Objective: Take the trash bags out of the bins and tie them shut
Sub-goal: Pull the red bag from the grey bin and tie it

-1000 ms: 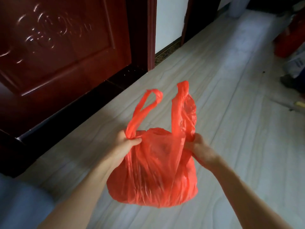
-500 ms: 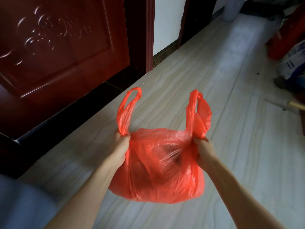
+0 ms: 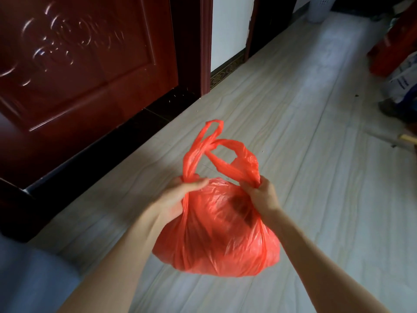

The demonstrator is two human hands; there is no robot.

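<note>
A full red plastic trash bag [image 3: 216,233] hangs in front of me above the pale floor, with dark contents showing through its side. My left hand [image 3: 178,195] grips the base of the left handle loop [image 3: 198,150]. My right hand [image 3: 261,195] grips the base of the right handle loop [image 3: 239,159]. The two loops lean toward each other and cross above the bag's mouth. No knot is visible.
A dark red carved door [image 3: 79,64] and its frame fill the left side. A white perforated bin [image 3: 320,7] stands far back. Red furniture [image 3: 392,48], a white sack [image 3: 406,84] and a stick [image 3: 406,138] lie at the right. Pale floor [image 3: 327,199] surrounds me.
The handle loops stood upright and apart half a second ago; now they lean together and cross over the bag's mouth. Both hands keep their grip.
</note>
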